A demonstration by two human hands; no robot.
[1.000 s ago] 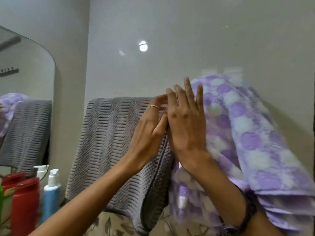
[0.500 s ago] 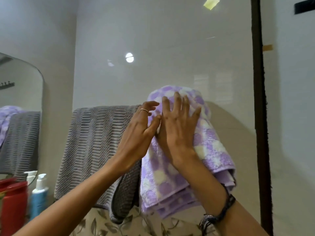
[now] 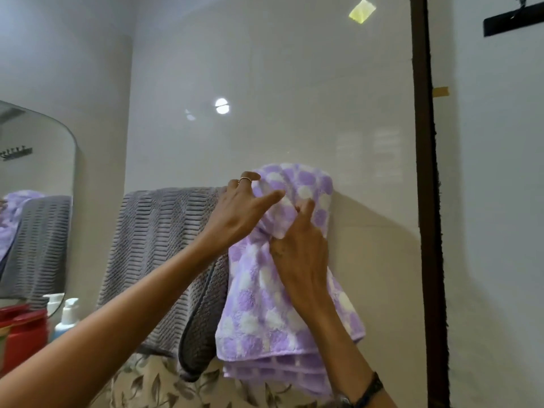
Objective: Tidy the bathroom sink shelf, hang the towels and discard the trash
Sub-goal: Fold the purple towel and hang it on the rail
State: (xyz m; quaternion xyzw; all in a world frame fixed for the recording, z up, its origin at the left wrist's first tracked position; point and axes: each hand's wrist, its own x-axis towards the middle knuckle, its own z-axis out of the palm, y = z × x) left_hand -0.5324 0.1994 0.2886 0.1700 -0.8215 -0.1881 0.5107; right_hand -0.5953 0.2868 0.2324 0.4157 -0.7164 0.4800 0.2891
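A purple and white dotted towel (image 3: 259, 313) hangs against the pale wall, bunched at its top. My left hand (image 3: 241, 213) pinches its upper left fold, a ring on one finger. My right hand (image 3: 297, 248) grips a gathered fold in the towel's middle, fingers curled into the cloth. A grey ribbed towel (image 3: 159, 245) hangs flat just left of it, touching the purple one. The rail or hook under both towels is hidden.
A mirror (image 3: 35, 201) at the left reflects both towels. Below it stand a red container (image 3: 20, 337) and a white-and-blue pump bottle (image 3: 66, 319). A dark door frame (image 3: 429, 201) runs down the right. Leaf-patterned fabric (image 3: 153, 384) lies below the towels.
The purple towel went from draped wide over my right arm to hanging narrow on the wall. Both hands went from flat on it to gripping its top folds. The view shifted right.
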